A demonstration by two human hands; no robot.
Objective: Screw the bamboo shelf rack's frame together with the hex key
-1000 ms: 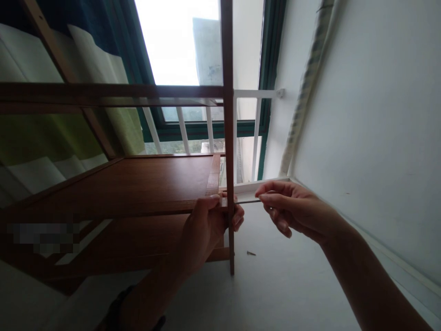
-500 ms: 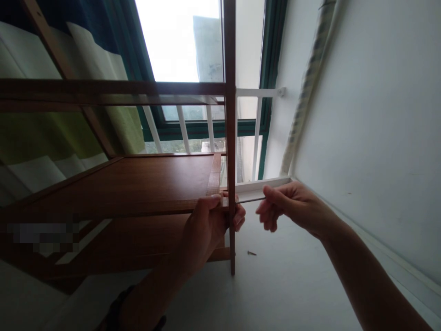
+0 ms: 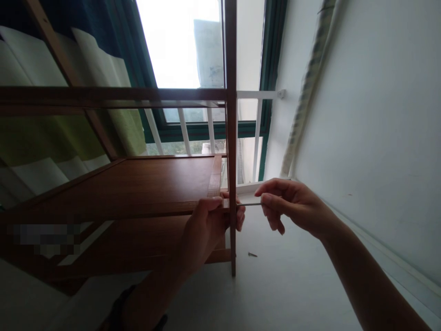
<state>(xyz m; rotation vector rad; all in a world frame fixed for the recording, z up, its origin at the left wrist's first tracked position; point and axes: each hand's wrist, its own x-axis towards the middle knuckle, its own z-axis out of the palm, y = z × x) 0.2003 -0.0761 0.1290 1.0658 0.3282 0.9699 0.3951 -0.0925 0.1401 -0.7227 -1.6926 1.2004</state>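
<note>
My left hand [image 3: 206, 230] is wrapped round the front corner of a brown wooden shelf unit [image 3: 165, 184], thumb on top of the shelf's edge and fingertips showing past the upright post [image 3: 231, 138]. To the right of that post, my right hand [image 3: 289, 204] has its thumb and fingers at the outer end of a thin metal hex key [image 3: 250, 204]. The key's other end meets the post at the height of the shelf, close to my left fingertips. Its exact seat in the post is too small to make out. A loose screw [image 3: 252, 254] lies on the floor below.
A white wall [image 3: 372, 115] rises on the right, with a pale pipe [image 3: 305, 87] running down it. Behind the shelf unit stand a window with green frames [image 3: 270, 59] and a white railing [image 3: 257, 94]. Curtains [image 3: 113, 78] hang at the left.
My right hand's fingers have shifted on the hex key, the index finger now lifted and straighter. The key sits more level. My left hand keeps its hold on the shelf corner.
</note>
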